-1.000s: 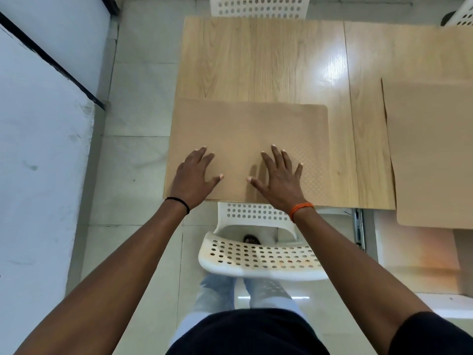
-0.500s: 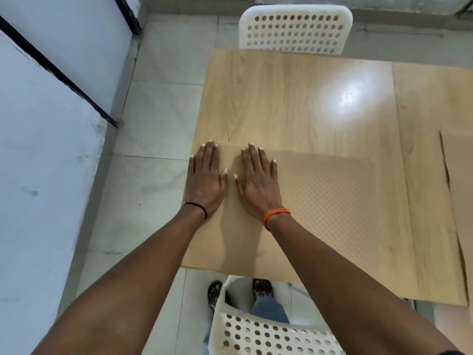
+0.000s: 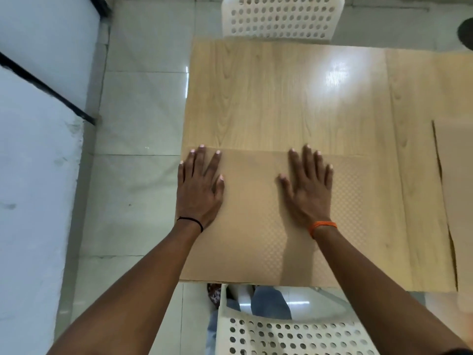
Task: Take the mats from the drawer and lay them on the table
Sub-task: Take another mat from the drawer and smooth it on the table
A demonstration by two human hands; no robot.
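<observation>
A tan textured mat point(image 3: 256, 221) lies flat on the near left part of the light wooden table point(image 3: 281, 98). My left hand point(image 3: 199, 190) presses flat on the mat's far left corner, fingers spread. My right hand point(image 3: 309, 190) lies flat on the mat's far edge near its middle, fingers straight. A second tan mat point(image 3: 458, 201) lies on the table at the right edge of the view, partly cut off. No drawer is in view.
A white perforated chair point(image 3: 281, 19) stands at the table's far side. Another white perforated chair point(image 3: 294, 334) sits under the near edge, beside my legs. Pale floor tiles point(image 3: 138, 175) and a white wall with a black bar point(image 3: 46, 90) lie to the left.
My hands were side by side at the mat's left end; the right hand has slid rightward along the mat, and both now lie apart. The view has moved closer.
</observation>
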